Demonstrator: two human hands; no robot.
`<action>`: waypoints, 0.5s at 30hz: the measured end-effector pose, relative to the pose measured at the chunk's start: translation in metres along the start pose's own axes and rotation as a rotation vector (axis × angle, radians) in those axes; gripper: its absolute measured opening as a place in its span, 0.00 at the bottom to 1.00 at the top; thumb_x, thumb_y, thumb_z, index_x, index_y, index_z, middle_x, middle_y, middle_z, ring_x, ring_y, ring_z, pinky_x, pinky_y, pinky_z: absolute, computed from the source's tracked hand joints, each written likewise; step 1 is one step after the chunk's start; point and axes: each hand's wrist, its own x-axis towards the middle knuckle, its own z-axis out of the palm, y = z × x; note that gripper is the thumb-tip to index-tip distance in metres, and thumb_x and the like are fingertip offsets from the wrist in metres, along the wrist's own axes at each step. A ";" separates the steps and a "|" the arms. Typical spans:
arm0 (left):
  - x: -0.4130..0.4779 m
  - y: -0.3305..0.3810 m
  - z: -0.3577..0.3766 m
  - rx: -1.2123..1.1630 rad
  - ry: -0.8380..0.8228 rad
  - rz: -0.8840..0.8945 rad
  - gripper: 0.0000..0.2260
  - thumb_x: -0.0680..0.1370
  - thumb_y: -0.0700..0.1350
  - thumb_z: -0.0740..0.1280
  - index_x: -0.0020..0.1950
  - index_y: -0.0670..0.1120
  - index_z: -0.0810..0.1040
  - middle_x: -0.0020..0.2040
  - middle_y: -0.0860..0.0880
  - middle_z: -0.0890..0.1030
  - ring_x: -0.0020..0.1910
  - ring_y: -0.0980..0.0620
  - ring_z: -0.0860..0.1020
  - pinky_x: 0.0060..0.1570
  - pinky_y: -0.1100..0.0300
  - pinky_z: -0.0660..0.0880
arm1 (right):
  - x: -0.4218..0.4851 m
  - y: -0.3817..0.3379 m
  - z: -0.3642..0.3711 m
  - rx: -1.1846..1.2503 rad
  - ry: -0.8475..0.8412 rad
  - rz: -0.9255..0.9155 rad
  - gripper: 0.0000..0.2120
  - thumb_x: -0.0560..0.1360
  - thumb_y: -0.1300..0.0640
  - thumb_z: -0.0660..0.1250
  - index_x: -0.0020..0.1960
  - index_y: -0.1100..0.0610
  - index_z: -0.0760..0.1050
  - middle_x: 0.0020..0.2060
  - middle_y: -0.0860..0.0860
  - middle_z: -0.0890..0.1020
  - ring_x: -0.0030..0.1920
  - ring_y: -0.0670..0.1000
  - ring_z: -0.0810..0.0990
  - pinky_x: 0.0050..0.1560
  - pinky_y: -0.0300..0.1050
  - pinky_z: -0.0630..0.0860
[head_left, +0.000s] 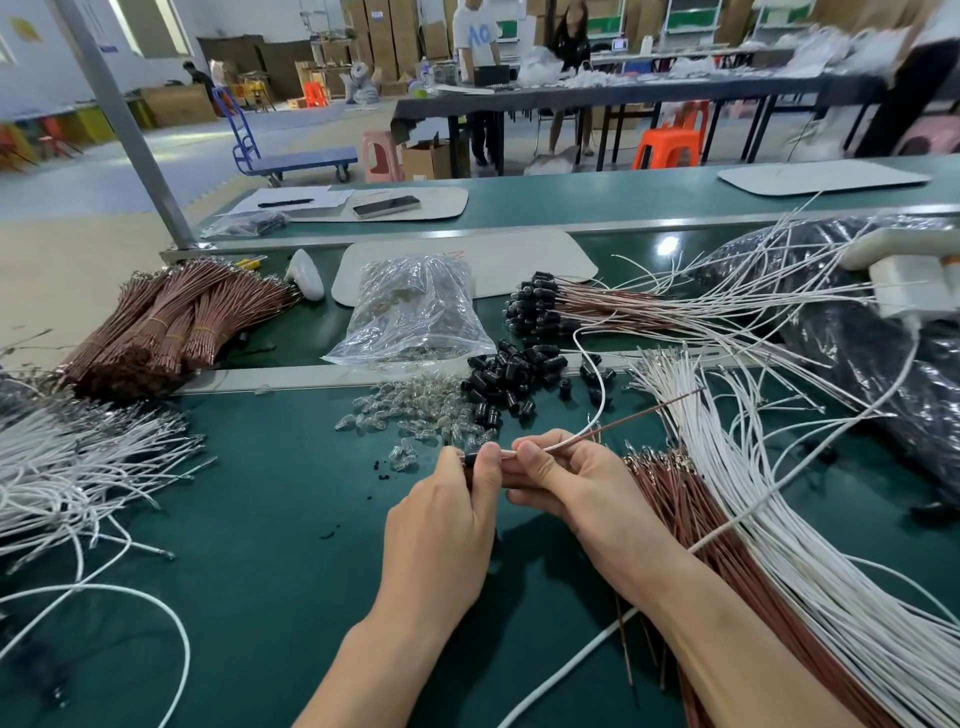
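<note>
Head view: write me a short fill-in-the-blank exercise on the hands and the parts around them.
The right hand pinches a white wire and a second wire coloured ___.
The left hand holds a small cap that is ___.
The loose glass bulbs lie on a table whose surface is ___.
Missing words: brown; black; green.

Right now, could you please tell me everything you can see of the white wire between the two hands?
The white wire is thin, with smooth, plastic-looking insulation. The right hand pinches it near one end, which runs to a black cap pinched by the left hand; the tip is hidden. From there it rises rightward, then curls back in a loose arc, beside a thin brown wire.
</note>
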 end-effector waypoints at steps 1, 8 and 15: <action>0.000 0.000 0.000 0.005 0.000 -0.003 0.26 0.77 0.68 0.40 0.42 0.51 0.66 0.32 0.50 0.78 0.34 0.50 0.77 0.42 0.46 0.76 | 0.000 0.000 0.000 0.000 -0.007 0.002 0.16 0.73 0.50 0.69 0.53 0.62 0.76 0.50 0.56 0.87 0.53 0.53 0.87 0.46 0.37 0.81; 0.003 0.003 0.004 0.023 0.067 -0.004 0.18 0.80 0.65 0.43 0.44 0.55 0.63 0.27 0.52 0.75 0.27 0.57 0.74 0.30 0.57 0.67 | -0.001 -0.002 0.003 0.001 0.068 -0.050 0.15 0.70 0.51 0.74 0.51 0.59 0.79 0.49 0.56 0.88 0.52 0.53 0.87 0.43 0.37 0.81; 0.004 0.003 0.006 0.218 0.155 -0.089 0.21 0.79 0.64 0.42 0.45 0.51 0.65 0.29 0.52 0.74 0.29 0.48 0.75 0.31 0.54 0.68 | -0.002 -0.001 0.008 -0.067 0.097 -0.024 0.09 0.73 0.55 0.73 0.49 0.59 0.79 0.47 0.55 0.88 0.48 0.54 0.88 0.40 0.38 0.81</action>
